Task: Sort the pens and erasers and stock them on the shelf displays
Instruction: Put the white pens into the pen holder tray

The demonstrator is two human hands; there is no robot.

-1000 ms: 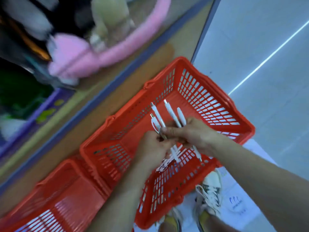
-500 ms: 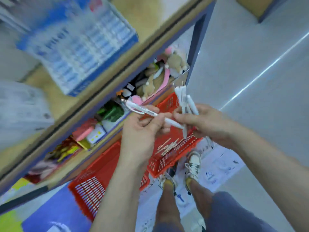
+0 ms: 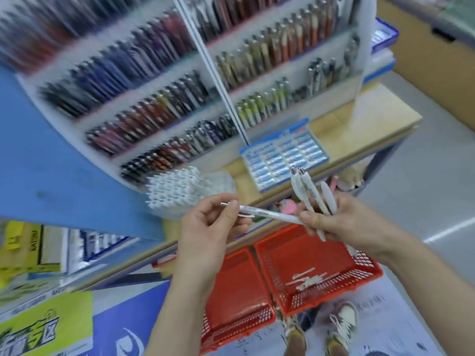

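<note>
Since the earlier frames, both hands are being raised from basket level to the shelf, and the pen display rack (image 3: 154, 98) is now filling the far part of the head view.

Head view:
- Left hand (image 3: 205, 227) is pinching the clip end of a single white pen (image 3: 270, 213) between thumb and curled fingers. The pen is lying nearly level, spanning the gap between the hands.
- Right hand (image 3: 341, 222) is gripping a bundle of white pens (image 3: 305, 194), fingers closed round the barrels and clip ends pointing up and away. The tip end of the single pen is meeting this hand at the thumb.
- Matching stocked white pens (image 3: 174, 188) are standing on the near row of the rack, just beyond the left hand.
- An eraser box (image 3: 285, 155) is sitting on the shelf to the right of that row.
- Two red baskets are resting on the floor below: the right basket (image 3: 370, 271) is holding loose pens (image 3: 308, 277), and the left basket (image 3: 236, 278) is showing no contents.

Handling judgement: the pens are probably light, stiff and smooth, so they are likely to slip against one another in a bundle. Taking hold at mid-barrel or by the clip end, one pen at a time, is advisable for feeding the white row. The view is motion-blurred, so slot detail cannot be told.
</note>
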